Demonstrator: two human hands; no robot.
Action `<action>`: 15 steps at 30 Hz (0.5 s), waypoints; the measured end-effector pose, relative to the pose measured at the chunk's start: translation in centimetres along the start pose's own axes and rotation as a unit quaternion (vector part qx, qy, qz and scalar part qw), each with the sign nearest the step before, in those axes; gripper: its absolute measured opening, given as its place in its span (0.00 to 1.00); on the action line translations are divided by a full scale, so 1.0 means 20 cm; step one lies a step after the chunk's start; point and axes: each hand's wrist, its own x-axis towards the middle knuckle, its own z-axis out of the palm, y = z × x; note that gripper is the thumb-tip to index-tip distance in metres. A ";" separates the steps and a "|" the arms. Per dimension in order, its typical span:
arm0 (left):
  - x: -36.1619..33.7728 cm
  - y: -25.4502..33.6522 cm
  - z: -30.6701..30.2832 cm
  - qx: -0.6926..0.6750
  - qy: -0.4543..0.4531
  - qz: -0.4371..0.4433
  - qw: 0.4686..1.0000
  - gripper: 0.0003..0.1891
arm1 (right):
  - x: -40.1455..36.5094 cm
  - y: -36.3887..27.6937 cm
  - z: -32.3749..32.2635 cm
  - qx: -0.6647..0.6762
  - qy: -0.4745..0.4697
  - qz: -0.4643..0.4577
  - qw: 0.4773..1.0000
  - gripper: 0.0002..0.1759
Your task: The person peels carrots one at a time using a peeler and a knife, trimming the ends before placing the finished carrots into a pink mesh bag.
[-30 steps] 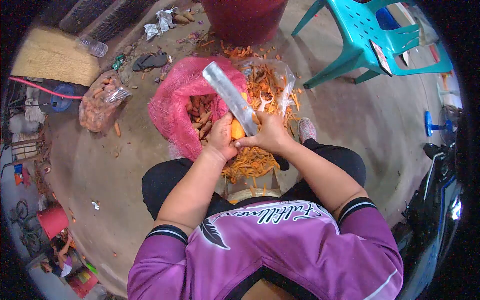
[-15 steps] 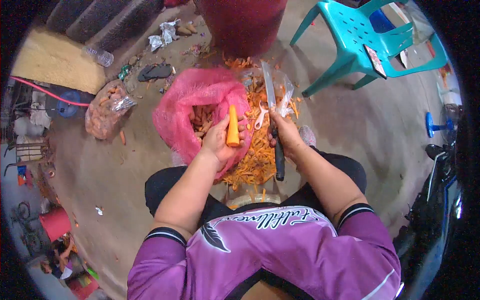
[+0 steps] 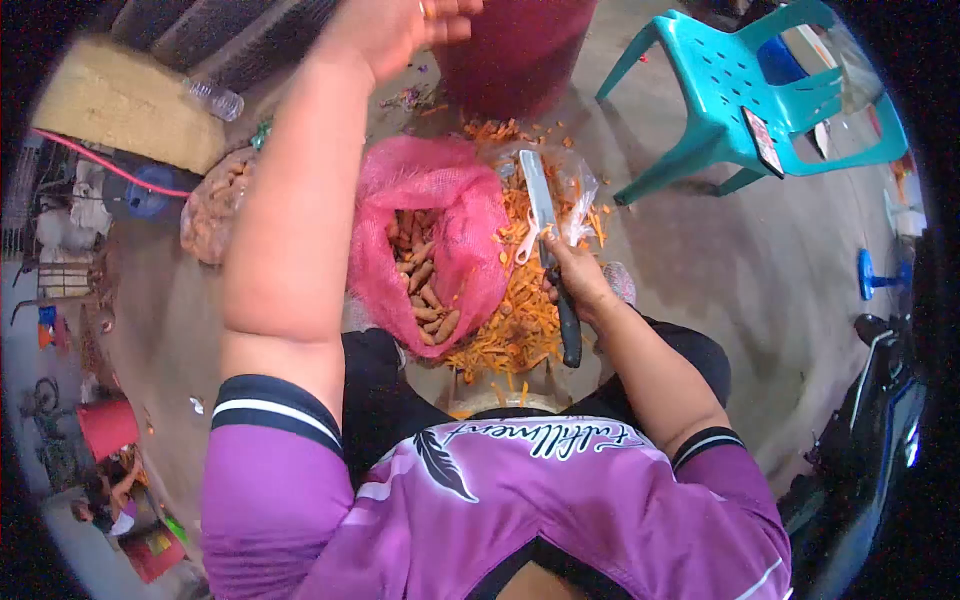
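My left hand (image 3: pixel 400 28) is stretched far forward, partly cut off by the top edge of the view, beside the rim of a dark red barrel (image 3: pixel 512 60). Its visible fingers point right, slightly bent and apart, and no carrot shows in them. Around the black handle of a long-bladed knife (image 3: pixel 541 195), my right hand (image 3: pixel 575 272) is closed, blade pointing away from me. A white peeler (image 3: pixel 527 243) is right beside its thumb. Between my legs stands an open pink mesh sack (image 3: pixel 475 225) of unpeeled carrots (image 3: pixel 420 272), with orange peelings (image 3: pixel 520 320) heaped beside it.
At the right is a turquoise plastic chair (image 3: pixel 720 85) with a phone (image 3: pixel 762 140) on it. A bag of carrots (image 3: pixel 215 210) and a yellowish block (image 3: pixel 130 105) are at the left. A motorbike (image 3: pixel 875 420) stands far right; another person (image 3: pixel 122 495) is at lower left.
My left hand has swung forward from above the sack to the barrel. The peeled carrot it held is out of sight. My right hand keeps the knife in nearly the same place.
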 end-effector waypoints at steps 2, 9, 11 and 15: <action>-0.11 -0.29 -0.12 0.016 -0.046 -0.118 0.992 0.15 | 0.06 0.05 -0.02 -0.005 0.004 -0.001 1.000 0.19; -0.73 -1.77 -0.67 0.230 -0.027 -0.483 0.844 0.12 | 0.19 0.19 0.00 -0.088 0.036 0.034 0.995 0.19; -0.84 -1.86 -0.59 0.506 -0.010 -0.444 0.740 0.11 | 0.28 0.26 0.00 -0.130 0.059 0.030 0.989 0.20; -1.01 -2.10 -0.50 0.510 0.123 -0.351 0.775 0.17 | 0.63 0.55 -0.14 -0.400 0.147 -0.004 0.905 0.24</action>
